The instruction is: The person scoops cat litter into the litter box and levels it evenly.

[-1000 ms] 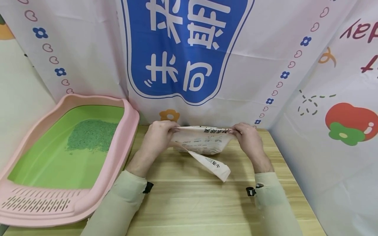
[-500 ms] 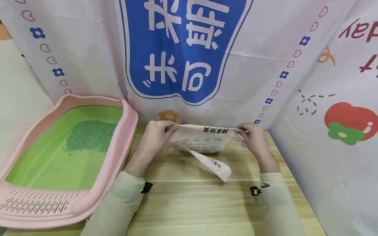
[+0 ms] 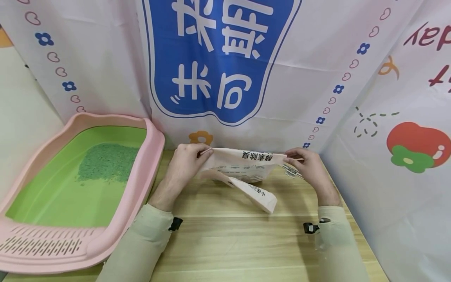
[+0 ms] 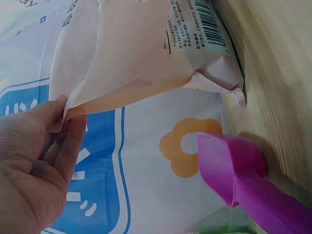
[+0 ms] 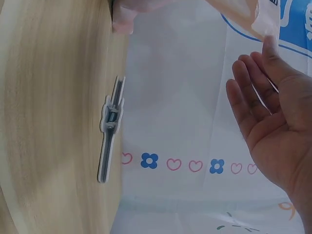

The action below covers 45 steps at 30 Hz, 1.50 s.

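Observation:
A pale pink printed bag [image 3: 243, 162] stands at the back of the wooden table, its upper edge stretched sideways. My left hand [image 3: 184, 162] pinches the upper left corner between thumb and fingers, which the left wrist view shows closely. At the right corner is my right hand [image 3: 310, 168]; in the right wrist view its thumb tip [image 5: 269, 44] touches the bag's edge while the other fingers extend away from it. A printed strip [image 3: 253, 194] of the same pink material slants down in front of the bag. Its join near the left hand is unclear.
Left of the bag sits a pink litter box [image 3: 155, 152] with a green inside and a patch of green litter [image 3: 105, 162]. The left wrist view shows a magenta scoop [image 4: 231, 163]. A long, narrow grey-and-white piece [image 5: 111, 126] lies on the table by the back wall.
My right hand has shifted right, its fingers loosening from the bag's corner. The bag's upper edge has tilted so more of its black print shows. My left hand stays at its corner.

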Each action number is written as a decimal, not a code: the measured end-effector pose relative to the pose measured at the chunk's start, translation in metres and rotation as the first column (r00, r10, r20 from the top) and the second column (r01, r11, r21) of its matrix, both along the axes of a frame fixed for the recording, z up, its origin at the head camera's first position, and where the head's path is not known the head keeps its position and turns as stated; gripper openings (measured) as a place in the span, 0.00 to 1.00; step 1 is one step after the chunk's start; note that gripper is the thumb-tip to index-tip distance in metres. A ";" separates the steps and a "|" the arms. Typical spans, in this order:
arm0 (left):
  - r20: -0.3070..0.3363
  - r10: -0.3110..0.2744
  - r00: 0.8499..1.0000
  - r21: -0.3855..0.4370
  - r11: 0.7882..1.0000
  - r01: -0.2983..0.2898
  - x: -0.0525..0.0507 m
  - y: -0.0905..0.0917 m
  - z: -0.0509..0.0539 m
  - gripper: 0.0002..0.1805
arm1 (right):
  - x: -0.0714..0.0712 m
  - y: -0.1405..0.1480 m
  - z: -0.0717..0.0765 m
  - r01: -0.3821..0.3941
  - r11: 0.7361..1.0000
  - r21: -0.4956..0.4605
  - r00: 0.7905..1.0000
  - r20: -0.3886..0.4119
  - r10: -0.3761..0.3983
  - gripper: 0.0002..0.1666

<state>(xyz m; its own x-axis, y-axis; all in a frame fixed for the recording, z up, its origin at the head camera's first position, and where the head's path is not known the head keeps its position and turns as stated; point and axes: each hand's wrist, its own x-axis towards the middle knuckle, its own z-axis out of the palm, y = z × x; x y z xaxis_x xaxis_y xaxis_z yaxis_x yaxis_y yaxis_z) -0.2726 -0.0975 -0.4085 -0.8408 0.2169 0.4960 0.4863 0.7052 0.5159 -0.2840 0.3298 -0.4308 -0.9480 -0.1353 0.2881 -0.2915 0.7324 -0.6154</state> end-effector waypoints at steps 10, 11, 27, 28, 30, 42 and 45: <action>0.005 -0.001 1.000 -0.006 1.000 0.001 -0.001 0.000 0.000 0.08 | -0.009 0.010 -0.015 0.002 1.000 0.022 0.999 0.053 -0.003 0.17; 0.006 -0.001 1.000 -0.006 1.000 0.001 -0.001 0.000 0.000 0.08 | -0.011 0.011 -0.017 0.005 1.000 0.027 0.998 0.057 -0.006 0.17; 0.003 -0.009 1.000 -0.006 1.000 0.009 -0.001 -0.001 0.001 0.08 | -0.035 0.021 -0.038 0.083 0.991 0.109 0.975 0.195 -0.104 0.20; 0.004 -0.009 1.000 -0.005 1.000 0.009 -0.001 -0.001 0.001 0.08 | -0.036 0.022 -0.039 0.084 0.990 0.116 0.973 0.207 -0.107 0.20; 0.004 -0.011 1.000 -0.005 1.000 0.011 -0.001 -0.001 0.001 0.08 | -0.039 0.023 -0.042 0.086 0.989 0.124 0.966 0.234 -0.113 0.20; 0.001 -0.018 1.000 -0.012 1.000 0.018 -0.002 -0.001 0.002 0.08 | -0.044 0.026 -0.056 0.068 0.985 0.156 0.909 0.397 -0.126 0.22; 0.000 -0.020 1.000 -0.014 1.000 0.020 -0.002 -0.001 0.002 0.08 | -0.042 0.026 -0.056 0.055 0.982 0.179 0.907 0.403 -0.124 0.22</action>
